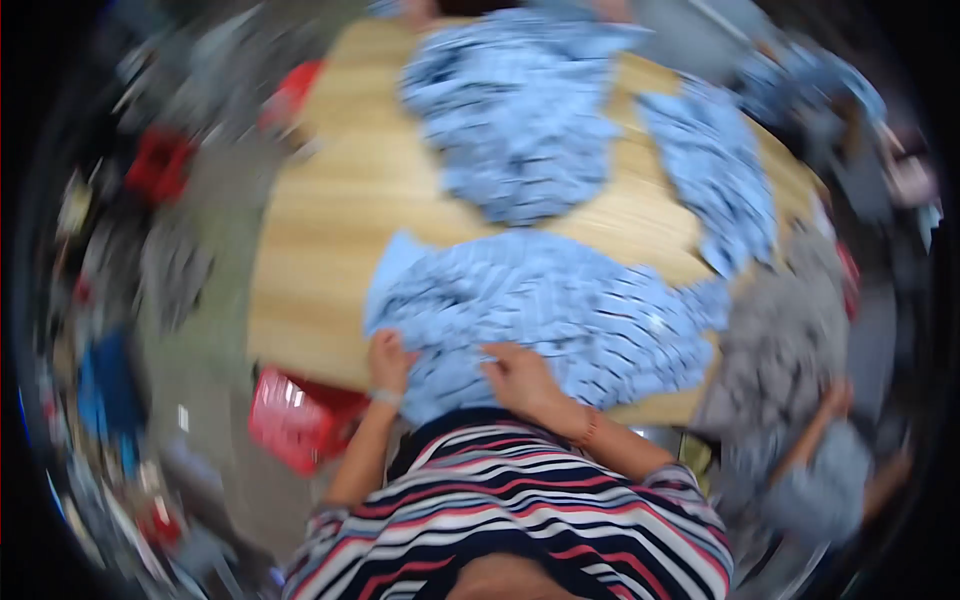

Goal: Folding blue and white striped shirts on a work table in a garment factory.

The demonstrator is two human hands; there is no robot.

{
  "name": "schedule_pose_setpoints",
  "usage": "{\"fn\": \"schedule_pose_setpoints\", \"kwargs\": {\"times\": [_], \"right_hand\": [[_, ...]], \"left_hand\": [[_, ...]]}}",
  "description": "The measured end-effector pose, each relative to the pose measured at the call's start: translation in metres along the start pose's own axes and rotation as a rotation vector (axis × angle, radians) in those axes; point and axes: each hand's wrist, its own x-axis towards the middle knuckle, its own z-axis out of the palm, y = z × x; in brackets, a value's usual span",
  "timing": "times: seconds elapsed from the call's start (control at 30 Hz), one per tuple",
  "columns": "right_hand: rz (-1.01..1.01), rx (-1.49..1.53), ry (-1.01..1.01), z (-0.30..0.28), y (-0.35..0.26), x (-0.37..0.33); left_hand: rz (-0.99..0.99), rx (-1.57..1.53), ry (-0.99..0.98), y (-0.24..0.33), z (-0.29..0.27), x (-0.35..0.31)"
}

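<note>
At the lower left of the frame a red basket (290,420) sits on the floor below the edge of the desk (320,240), with another red box (157,165) blurred at the upper left. Just right of the basket, the left hand (388,362) rests on the near left corner of a light blue patterned cloth (545,315); its fingers look curled onto the fabric, though the blur hides whether they truly grip it. A pale band circles that wrist. In the lower centre the right hand (522,382) lies flat on the same cloth, fingers spread and released, pressing the near edge. The cloth is spread across the near middle of the wooden desk. Above it, at top centre, lies a second blue piece (515,120), and at the upper right a third, narrower piece (715,170). At the lower right another person's arm (825,420) reaches over grey fabric (785,340).
</note>
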Motion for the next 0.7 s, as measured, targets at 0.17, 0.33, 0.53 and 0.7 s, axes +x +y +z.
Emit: {"fn": "schedule_pose_setpoints", "kwargs": {"times": [0.17, 0.33, 0.53, 0.7], "right_hand": [[0.035, 0.558, 0.094, 0.019, 0.0, 0.045], [0.028, 0.751, 0.167, 0.022, -0.016, 0.057], [0.07, 0.857, 0.245, 0.025, -0.011, 0.066], [-0.061, 0.851, 0.308, 0.036, 0.013, 0.09]], "left_hand": [[0.192, 0.035, -0.192, 0.097, 0.044, -0.028], [0.001, -0.517, -0.492, 0.118, 0.068, -0.03], [-0.036, -0.465, -0.499, 0.134, 0.07, -0.009], [-0.12, -0.193, -0.413, 0.132, 0.048, 0.019]]}}
